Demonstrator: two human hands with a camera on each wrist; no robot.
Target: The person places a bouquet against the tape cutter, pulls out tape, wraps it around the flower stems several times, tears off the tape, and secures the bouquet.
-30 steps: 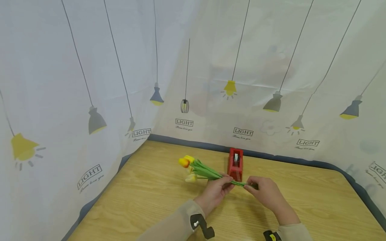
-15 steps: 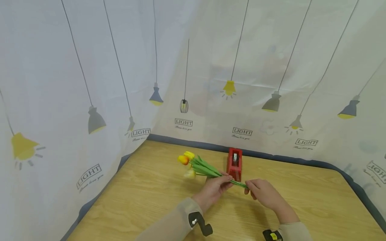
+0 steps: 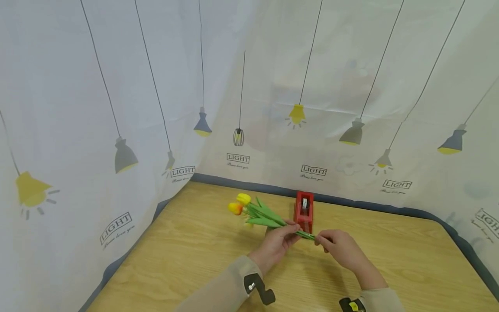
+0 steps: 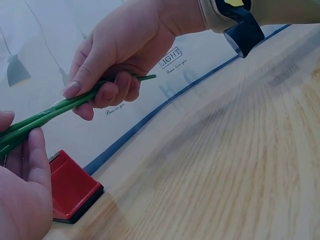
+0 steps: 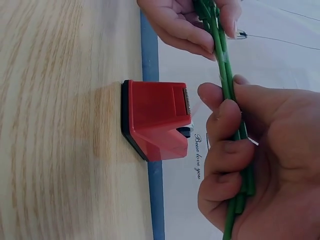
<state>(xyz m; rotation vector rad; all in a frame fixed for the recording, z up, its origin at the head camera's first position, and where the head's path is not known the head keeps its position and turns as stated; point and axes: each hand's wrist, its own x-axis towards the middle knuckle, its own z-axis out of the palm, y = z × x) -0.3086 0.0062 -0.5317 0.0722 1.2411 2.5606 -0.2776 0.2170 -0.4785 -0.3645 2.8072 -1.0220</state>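
A bunch of tulips with green stems (image 5: 224, 65) is held between both hands above the table. Its blooms, a yellow tulip (image 3: 243, 199) and an orange-yellow tulip (image 3: 235, 208), point left; a paler one is mostly hidden behind a leaf (image 3: 265, 222). My left hand (image 3: 273, 246) pinches the stems just below the leaves. Nearer the stem ends, my right hand (image 5: 270, 130) curls its fingers round them, with the thumb along one side. A shiny clear strip, seemingly tape, shows on the stems between the hands. Just beyond the stems stands a red tape dispenser (image 5: 155, 107).
The dispenser stands on a wooden table (image 3: 187, 251) near its far edge. White curtains (image 3: 265, 86) printed with hanging lamps enclose the back and sides. Each wrist wears a black camera mount (image 3: 259, 289).
The bunch has turned in the hands, so the pale tulip slipped behind a leaf and the leaves spread differently. My right fingers have shifted slightly along the stems. The dispenser stayed put.
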